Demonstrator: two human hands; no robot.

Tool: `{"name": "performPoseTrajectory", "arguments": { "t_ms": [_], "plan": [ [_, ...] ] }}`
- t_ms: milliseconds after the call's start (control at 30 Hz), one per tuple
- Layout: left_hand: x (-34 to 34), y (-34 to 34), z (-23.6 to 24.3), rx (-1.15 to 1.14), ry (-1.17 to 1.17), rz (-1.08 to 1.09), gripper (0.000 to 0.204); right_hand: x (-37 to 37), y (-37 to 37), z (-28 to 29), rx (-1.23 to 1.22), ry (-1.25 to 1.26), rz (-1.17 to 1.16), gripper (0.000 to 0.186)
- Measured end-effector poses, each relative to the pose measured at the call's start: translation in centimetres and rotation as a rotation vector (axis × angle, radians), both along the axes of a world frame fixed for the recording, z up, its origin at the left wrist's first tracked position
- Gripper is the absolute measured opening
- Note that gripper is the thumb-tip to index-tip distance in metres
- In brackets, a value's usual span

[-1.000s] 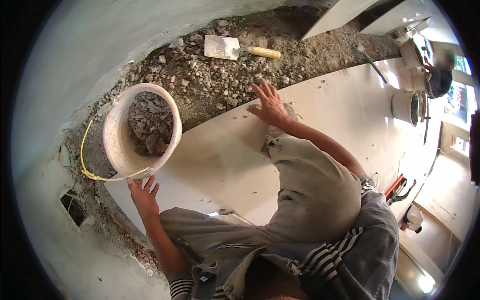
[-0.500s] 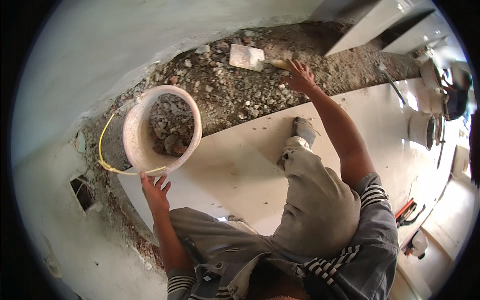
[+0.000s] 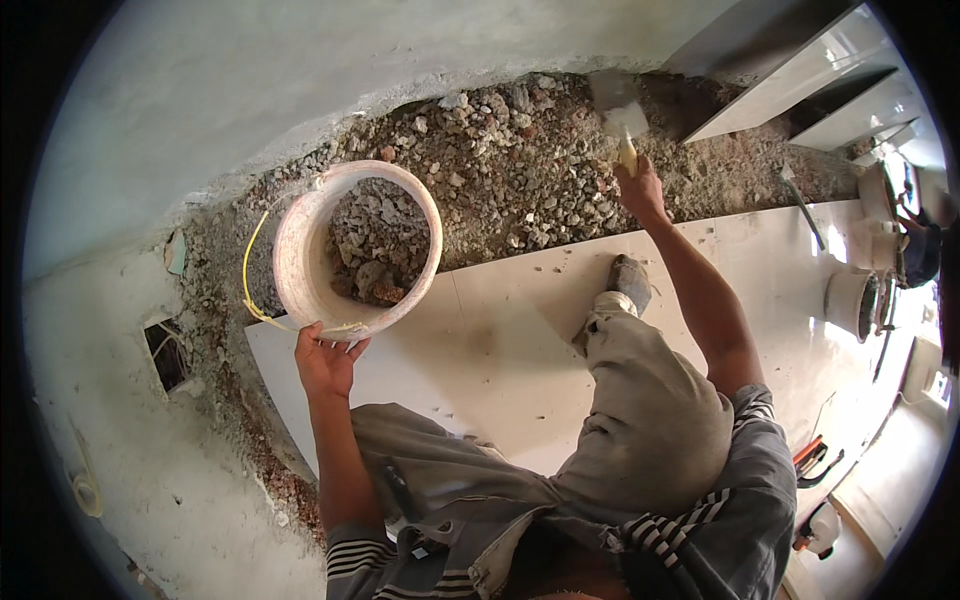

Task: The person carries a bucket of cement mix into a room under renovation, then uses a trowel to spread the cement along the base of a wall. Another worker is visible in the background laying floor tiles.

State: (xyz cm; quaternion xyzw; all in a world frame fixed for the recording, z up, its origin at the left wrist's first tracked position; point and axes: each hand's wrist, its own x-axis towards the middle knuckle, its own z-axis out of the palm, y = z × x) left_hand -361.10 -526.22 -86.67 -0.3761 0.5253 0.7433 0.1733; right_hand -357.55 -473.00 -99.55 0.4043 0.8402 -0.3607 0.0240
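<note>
A pale, stained plastic bucket (image 3: 300, 260) stands tilted at left, its mouth facing me, with grey rubble (image 3: 378, 238) inside. My left hand (image 3: 326, 370) grips the near edge of its rim, fingers curled where the yellow handle (image 3: 250, 290) meets it. Farther right, my right hand (image 3: 641, 190) is closed round the yellowish handle of a trowel (image 3: 627, 122). The trowel's squarish blade, smeared by motion, is over the strip of broken rubble (image 3: 500, 170) along the wall.
Large pale boards (image 3: 510, 330) lie under my shoe (image 3: 629, 280). A hammer-like tool (image 3: 803, 208) lies at right, near several buckets (image 3: 848, 302) and another person (image 3: 922, 250). Upright panels (image 3: 775, 75) lean at far right. An opening with wires (image 3: 168, 355) is in the left wall.
My right hand, open beside the trowel before, has closed on its handle and swung the blade away to the right. My left hand stays at the bucket rim; the whole view has shifted.
</note>
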Motion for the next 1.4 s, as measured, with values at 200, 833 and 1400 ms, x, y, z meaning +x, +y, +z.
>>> {"name": "performPoseTrajectory", "arguments": {
  "t_ms": [200, 833, 1400],
  "plan": [
    [-1.1, -1.5, -1.6, 0.018, 0.134, 0.162, 0.056, -2.6, -3.1, -3.3, -0.008, 0.073, -0.219, 0.05],
    [-2.0, -7.3, -1.6, -0.118, 0.269, 0.27, 0.063, -3.0, -5.5, -4.6, 0.14, 0.233, -0.054, 0.042],
    [-2.3, -5.2, -0.5, -0.253, 0.175, 0.238, 0.081, 0.8, -6.8, -0.1, -0.171, 0.0, 0.03, 0.05]
  ]
}}
